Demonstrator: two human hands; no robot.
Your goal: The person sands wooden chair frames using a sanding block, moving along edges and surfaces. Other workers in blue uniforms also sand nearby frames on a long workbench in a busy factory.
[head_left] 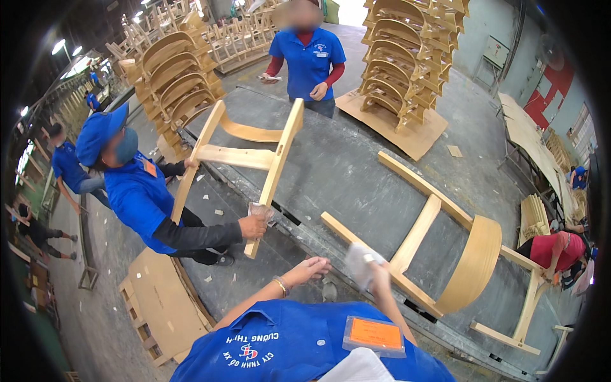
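We wear a bright blue shirt (296,326), and on its front sits an orange badge (377,333) in a clear holder. Left of the badge we have a small pale button (320,342); farther left, a red-and-white emblem (249,352) among white lettering (270,337). Below the badge lies white material (361,368). Up and left of the badge, a gold-coloured bracelet (280,286) circles our left wrist.

A pale wooden frame (417,233) lies on the table (324,169).
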